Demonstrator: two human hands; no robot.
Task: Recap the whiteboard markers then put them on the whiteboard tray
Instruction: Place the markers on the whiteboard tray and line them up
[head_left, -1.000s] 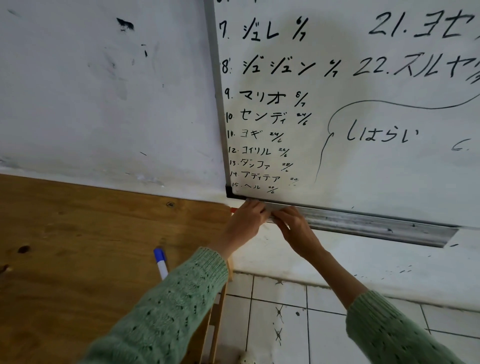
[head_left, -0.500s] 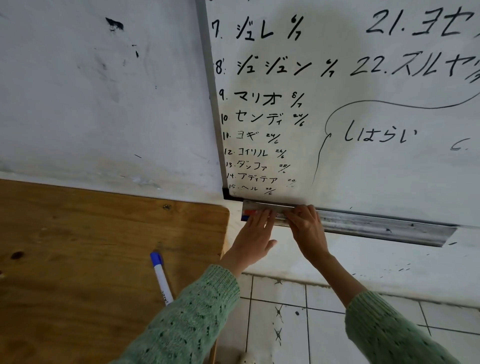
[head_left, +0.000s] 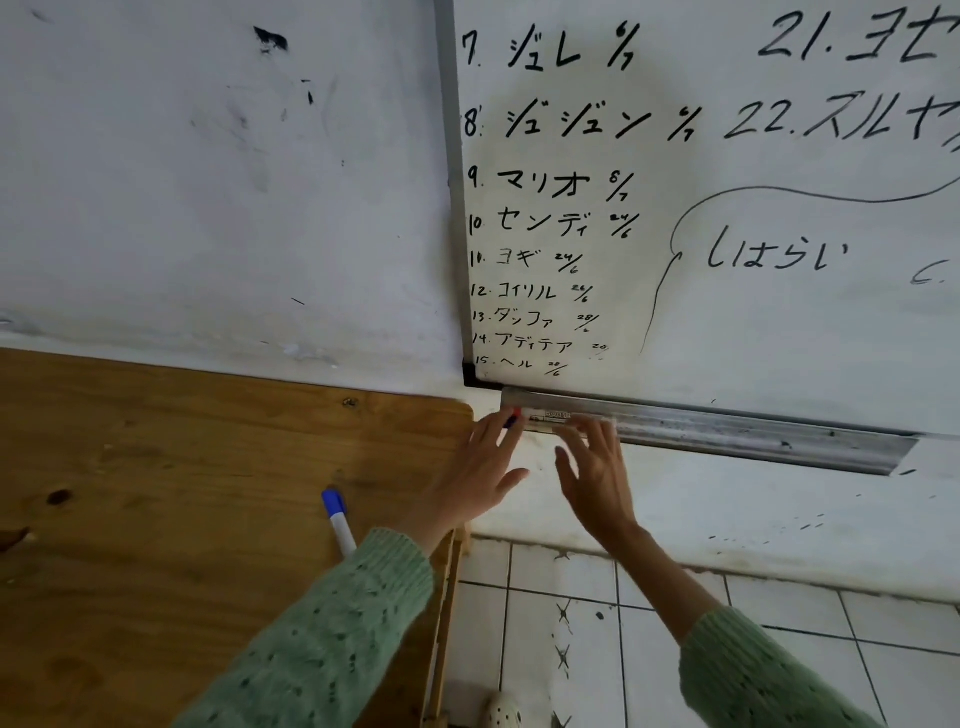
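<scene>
Markers (head_left: 550, 418) with white barrels lie at the left end of the metal whiteboard tray (head_left: 753, 434); a red cap and a blue cap show at their left tip. My left hand (head_left: 480, 467) is open, fingers spread, fingertips just below those caps. My right hand (head_left: 595, 467) is open too, its fingertips at the tray's lower edge under the markers. A capped blue marker (head_left: 337, 519) lies on the wooden table (head_left: 182, 493), partly hidden by my left sleeve.
The whiteboard (head_left: 727, 208) with black writing hangs on a scuffed white wall. White floor tiles (head_left: 571, 649) show below, between the table edge and the wall.
Both hands have let go of the markers on the tray and drawn back and down, fingers opening. The markers stay in the tray's left end.
</scene>
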